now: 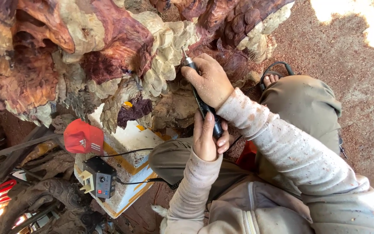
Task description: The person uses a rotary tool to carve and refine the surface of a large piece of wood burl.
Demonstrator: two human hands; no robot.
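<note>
Far left, the huge carving (87, 56) fills the view, red and pale wood, hard and far too heavy to shift, though its thin scale edges look chippable. Below it a red cap (83, 138) lies beside a small black control box (99, 177) on a white block (126, 138). Then the left hand (207, 139) wraps the rear of the grinder (202, 104), a slim, stiff, light black pencil tool. The right hand (208, 80) clenches its front near the tip, which touches the scales. Dust likely makes it slippery; gripping low near the bit looks steadiest.
</note>
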